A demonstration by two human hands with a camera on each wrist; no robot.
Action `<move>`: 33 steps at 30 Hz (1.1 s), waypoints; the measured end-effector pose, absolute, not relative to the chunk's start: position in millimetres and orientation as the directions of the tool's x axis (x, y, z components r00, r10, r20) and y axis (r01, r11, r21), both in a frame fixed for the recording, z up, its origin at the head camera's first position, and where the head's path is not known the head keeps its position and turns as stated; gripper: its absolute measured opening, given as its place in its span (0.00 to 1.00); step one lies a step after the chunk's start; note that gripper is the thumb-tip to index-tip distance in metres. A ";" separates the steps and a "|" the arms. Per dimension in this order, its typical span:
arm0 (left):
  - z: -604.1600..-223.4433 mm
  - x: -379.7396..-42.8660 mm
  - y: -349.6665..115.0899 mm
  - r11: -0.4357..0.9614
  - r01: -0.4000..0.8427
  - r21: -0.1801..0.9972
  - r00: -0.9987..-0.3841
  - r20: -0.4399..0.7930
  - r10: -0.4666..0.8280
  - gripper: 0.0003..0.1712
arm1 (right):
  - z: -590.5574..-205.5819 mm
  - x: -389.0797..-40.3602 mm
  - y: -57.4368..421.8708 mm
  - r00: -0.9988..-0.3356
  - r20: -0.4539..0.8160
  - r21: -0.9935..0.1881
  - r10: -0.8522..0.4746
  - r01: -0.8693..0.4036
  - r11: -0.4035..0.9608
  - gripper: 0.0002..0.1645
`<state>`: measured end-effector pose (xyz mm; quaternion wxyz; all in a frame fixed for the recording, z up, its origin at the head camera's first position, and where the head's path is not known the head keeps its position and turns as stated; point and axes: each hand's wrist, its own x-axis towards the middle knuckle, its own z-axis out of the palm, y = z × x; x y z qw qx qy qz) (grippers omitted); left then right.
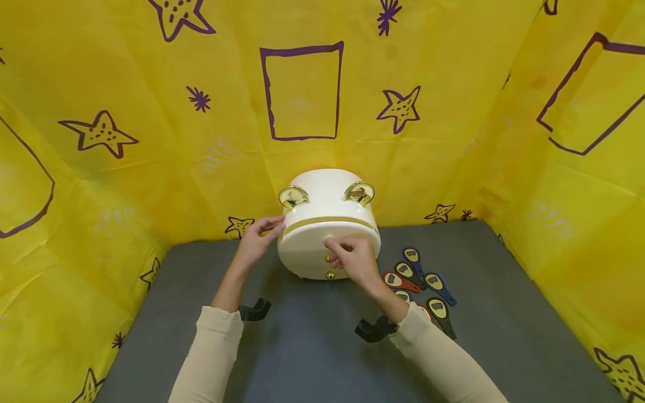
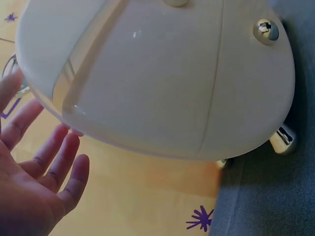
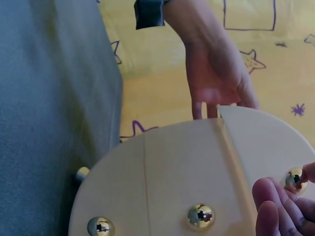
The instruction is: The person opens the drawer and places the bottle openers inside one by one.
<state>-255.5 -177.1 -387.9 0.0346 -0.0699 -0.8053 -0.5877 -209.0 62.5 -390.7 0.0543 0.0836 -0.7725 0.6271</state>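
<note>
A white rounded chest of drawers with gold ear-like discs on top stands at the back of the table. Its front carries gold knobs in a column, among them a middle knob and a bottom knob. My right hand pinches the top knob between thumb and finger. In the right wrist view the top drawer juts out past the front below it. My left hand is against the chest's left side, fingers extended, fingertips at the edge of the shell.
Several flat paddle-shaped pieces with oval cream heads lie right of the chest, including a blue one, a black one and a red one. Yellow cloth walls with purple drawings enclose the grey table.
</note>
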 end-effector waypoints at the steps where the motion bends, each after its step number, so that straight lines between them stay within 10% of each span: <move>1: -386.5 -254.3 -177.4 0.301 0.156 0.941 -0.987 0.138 0.081 0.23 | -390.2 -206.3 62.3 -0.981 0.184 -0.961 -0.058 -0.192 0.201 0.17; 33: -385.8 -241.7 -166.7 0.230 0.304 0.924 -0.949 0.316 -0.016 0.19 | -418.5 -143.2 61.4 -0.921 0.387 -0.905 -0.033 -0.387 0.174 0.12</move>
